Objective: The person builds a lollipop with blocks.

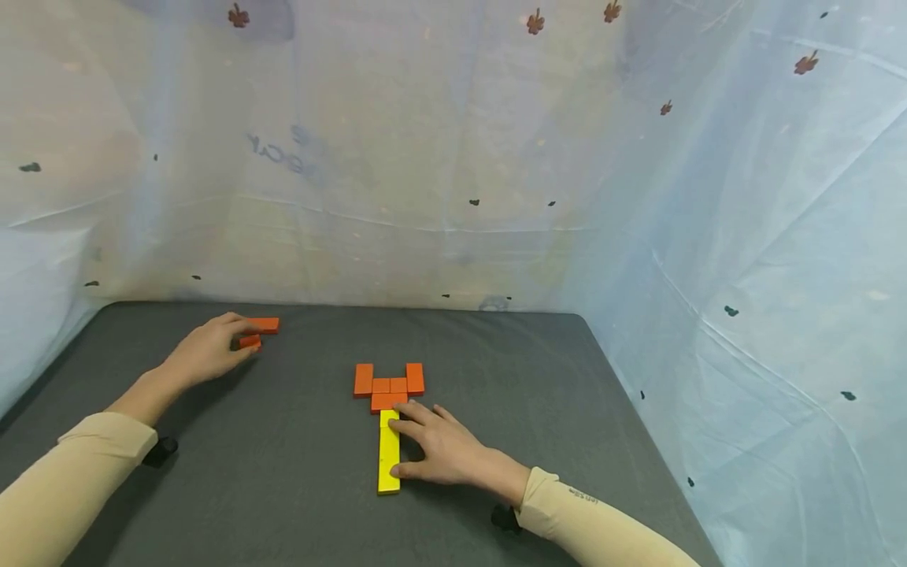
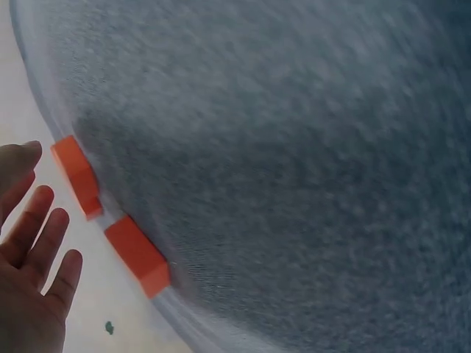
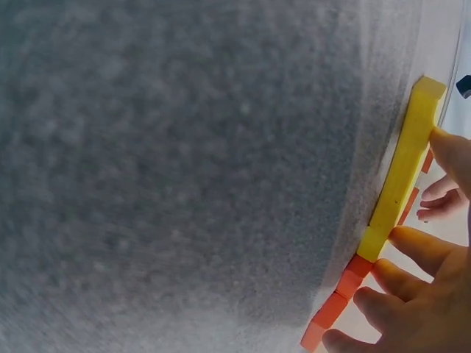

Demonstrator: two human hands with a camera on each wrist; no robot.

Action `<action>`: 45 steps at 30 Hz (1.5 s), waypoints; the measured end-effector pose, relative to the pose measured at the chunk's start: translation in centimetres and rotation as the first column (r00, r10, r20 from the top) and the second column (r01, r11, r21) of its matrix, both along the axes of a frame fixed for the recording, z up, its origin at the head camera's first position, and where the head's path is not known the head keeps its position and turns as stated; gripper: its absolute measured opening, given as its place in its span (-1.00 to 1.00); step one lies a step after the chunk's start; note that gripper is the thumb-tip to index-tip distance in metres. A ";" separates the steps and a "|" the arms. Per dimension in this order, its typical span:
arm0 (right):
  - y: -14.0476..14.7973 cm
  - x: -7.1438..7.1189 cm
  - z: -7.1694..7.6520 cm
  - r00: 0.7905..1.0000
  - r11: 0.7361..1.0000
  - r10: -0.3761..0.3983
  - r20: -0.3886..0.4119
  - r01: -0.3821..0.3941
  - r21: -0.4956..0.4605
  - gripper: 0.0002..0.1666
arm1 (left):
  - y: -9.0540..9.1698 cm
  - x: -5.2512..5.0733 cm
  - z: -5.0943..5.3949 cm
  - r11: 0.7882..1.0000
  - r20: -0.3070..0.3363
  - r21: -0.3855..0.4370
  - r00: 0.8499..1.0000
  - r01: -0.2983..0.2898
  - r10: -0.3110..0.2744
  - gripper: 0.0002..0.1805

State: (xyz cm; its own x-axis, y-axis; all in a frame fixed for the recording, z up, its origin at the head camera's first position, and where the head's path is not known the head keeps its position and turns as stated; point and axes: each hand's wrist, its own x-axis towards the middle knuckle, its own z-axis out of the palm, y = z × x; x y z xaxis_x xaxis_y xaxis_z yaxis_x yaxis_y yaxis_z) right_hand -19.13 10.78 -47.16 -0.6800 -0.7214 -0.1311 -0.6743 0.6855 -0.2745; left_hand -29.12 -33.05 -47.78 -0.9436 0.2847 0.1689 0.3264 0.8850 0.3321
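In the head view my left hand is over at the far left, beside two orange blocks, one at the back and one nearer. The left wrist view shows its fingers spread, with a gap to the blocks. Near the middle, my right hand rests its fingertips and thumb along the right side of a long yellow block. A short yellow block joins its far end. Beyond it, several orange blocks form a forked shape. The right wrist view shows the fingers extended.
The dark grey table carries all the blocks. Pale plastic sheeting with printed leaves hangs behind it and along the right side. A small black object is at the left wrist, another at the right.
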 end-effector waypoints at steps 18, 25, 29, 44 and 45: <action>0.3 -1.0 0.2 0.999 0.998 -0.046 -0.012 0.046 -0.054 -0.10 | -0.7 -0.5 -1.0 1.000 0.052 -0.012 0.999 -0.017 0.018 -0.62; 0.1 -2.5 0.3 0.998 0.998 -0.058 -0.011 0.058 -0.013 -0.05 | -0.8 -0.6 -1.2 0.999 0.069 0.018 0.997 -0.027 0.026 -0.64; 0.1 -3.0 0.0 0.998 0.998 -0.063 -0.014 0.063 0.019 -0.04 | -0.7 -0.5 -1.3 0.999 0.077 0.027 0.997 -0.033 0.031 -0.65; 0.1 -3.2 -0.4 0.998 0.997 -0.059 -0.019 0.060 0.057 -0.05 | -0.3 -0.3 -1.3 0.999 0.035 0.050 0.999 0.010 -0.012 -0.63; 0.1 -3.2 -0.4 0.998 0.997 -0.059 -0.017 0.060 0.055 -0.05 | -0.1 -0.3 -1.3 0.999 0.033 0.051 0.999 0.013 -0.015 -0.62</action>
State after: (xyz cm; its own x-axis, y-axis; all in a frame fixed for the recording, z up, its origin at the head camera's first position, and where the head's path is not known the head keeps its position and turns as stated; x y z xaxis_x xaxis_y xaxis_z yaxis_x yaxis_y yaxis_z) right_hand -22.32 10.92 -47.52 -0.7235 -0.6717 -0.1592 -0.6360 0.7383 -0.2246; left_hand -29.42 -33.20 -49.05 -0.9450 0.2896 0.1518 0.3265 0.8619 0.3879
